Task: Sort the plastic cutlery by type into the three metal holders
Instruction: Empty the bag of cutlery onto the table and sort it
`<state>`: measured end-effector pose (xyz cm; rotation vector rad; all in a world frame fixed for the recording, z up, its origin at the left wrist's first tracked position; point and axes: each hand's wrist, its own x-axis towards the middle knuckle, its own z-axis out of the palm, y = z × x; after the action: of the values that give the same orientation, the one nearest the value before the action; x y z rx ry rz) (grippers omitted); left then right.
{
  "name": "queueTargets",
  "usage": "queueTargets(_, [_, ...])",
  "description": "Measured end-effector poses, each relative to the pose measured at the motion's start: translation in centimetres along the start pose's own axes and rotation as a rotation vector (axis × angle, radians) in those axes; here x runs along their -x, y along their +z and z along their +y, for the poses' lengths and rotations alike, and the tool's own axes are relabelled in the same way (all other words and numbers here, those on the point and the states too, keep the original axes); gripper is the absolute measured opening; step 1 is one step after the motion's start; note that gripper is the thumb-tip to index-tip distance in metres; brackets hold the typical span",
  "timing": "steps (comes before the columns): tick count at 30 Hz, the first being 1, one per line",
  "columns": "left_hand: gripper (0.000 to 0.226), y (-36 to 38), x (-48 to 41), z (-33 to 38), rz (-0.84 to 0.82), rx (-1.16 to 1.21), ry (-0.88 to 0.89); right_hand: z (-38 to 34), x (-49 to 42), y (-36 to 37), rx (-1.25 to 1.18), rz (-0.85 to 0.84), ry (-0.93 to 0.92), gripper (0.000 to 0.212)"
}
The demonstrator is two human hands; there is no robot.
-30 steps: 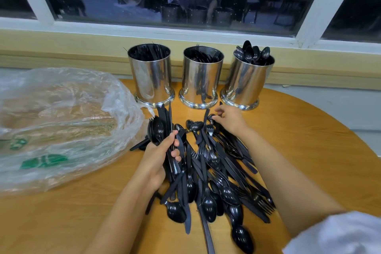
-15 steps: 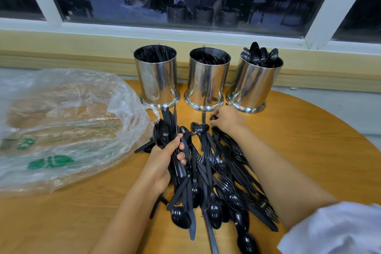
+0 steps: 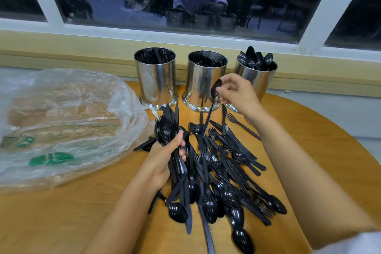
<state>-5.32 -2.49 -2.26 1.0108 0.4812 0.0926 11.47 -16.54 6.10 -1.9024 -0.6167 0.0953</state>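
Head view: the spoon (image 3: 215, 88) hangs bowl-up, pinched at the bowl by the right hand (image 3: 237, 97), in front of the middle holder (image 3: 206, 80) near the far edge of the table (image 3: 61, 212). Its handle points down toward the cutlery pile (image 3: 218, 171). The likely step is transfer to the right holder (image 3: 266, 80), which carries spoons. Raise the handle clear of the rim, then lower it handle-first. The left hand (image 3: 165, 159) grips a cutlery bundle (image 3: 167, 128) at the pile's left side, near the left holder (image 3: 155, 76).

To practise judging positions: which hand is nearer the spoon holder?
Right. The right hand is just in front of the spoon holder, pinching a spoon; the left hand grips cutlery farther off left.
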Motion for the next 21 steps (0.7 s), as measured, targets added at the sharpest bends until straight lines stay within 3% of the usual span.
queueTargets(3, [0.037, 0.6, 0.2, -0.2, -0.002, 0.022, -0.01, -1.0, 2.6, 0.9, 0.038, -0.319, -0.018, 0.008])
queueTargets(5, [0.04, 1.1, 0.4, -0.4, 0.006, 0.017, -0.044, -0.9, 3.8, 2.1, 0.056, -0.425, -0.031, 0.004])
queueTargets(11, [0.072, 1.5, 0.9, -0.7, -0.106, 0.079, -0.147, 0.6, 4.1, 5.2, 0.103, -0.318, -0.144, 0.013])
queueTargets(15, [0.075, 0.4, 0.8, -0.8, -0.124, 0.114, -0.128, 0.9, 3.7, 6.2, 0.074, -0.34, -0.136, 0.007])
queueTargets(17, [0.071, -0.1, 0.6, -0.7, -0.114, 0.079, -0.1, 1.0, 3.5, 6.6, 0.078, -0.347, -0.148, 0.008])
queueTargets(21, [0.04, -0.6, 0.4, -0.7, -0.092, 0.028, -0.067, 1.1, 2.7, 6.8, -0.014, -0.363, -0.148, 0.019])
